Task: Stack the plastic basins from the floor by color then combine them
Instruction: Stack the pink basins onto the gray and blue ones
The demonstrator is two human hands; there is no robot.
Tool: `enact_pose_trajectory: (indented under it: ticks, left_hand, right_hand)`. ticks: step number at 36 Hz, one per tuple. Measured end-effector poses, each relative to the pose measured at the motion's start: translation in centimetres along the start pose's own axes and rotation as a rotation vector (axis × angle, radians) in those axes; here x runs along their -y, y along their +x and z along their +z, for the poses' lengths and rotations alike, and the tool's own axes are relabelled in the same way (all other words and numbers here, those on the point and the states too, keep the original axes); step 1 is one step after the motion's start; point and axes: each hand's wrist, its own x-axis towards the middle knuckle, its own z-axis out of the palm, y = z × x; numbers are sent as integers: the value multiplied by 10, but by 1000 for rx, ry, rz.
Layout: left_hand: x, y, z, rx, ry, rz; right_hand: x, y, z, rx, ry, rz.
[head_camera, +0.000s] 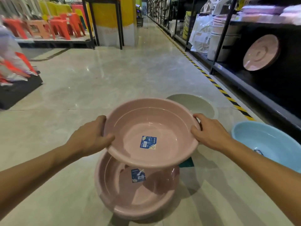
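1. Polished pale floor runs down a shop aisle ahead of you, with a yellow-and-black hazard strip along its right edge and dark shelving beyond that strip.
2. Your left hand is clamped on the left rim of the upper pink basin, thumb over the rim and fingers underneath.
3. Your right hand is clamped on the right rim of the same basin, thumb on top.
4. You hold the upper pink basin in the air, open side up and tilted slightly toward you. A blue label is stuck to its inner bottom.
5. Directly below it, nearer to you, the lower pink basin sits on the floor, open side up, with its own blue label inside. The held basin overlaps its far rim in the view; whether the two touch cannot be told.
6. A grey basin lies on the floor just beyond the held one, to the far right, partly hidden by it.
7. A light blue basin lies on the floor at the right, near the shelving base and apart from the pink pair.
8. Another pink basin stands on edge on the right shelf.
9. Red plastic stools stand on a platform at the far left.
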Motion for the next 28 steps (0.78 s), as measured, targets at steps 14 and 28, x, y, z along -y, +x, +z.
enact_pose_trajectory:
  ticks: [14, 28]
  left_hand:
    - [53, -59, 47, 139, 32, -9]
    - [65, -69, 92, 264, 129, -66]
  right_hand:
    - [7, -29, 75, 94, -38, -76]
    - [-11, -56, 140, 194, -167, -69]
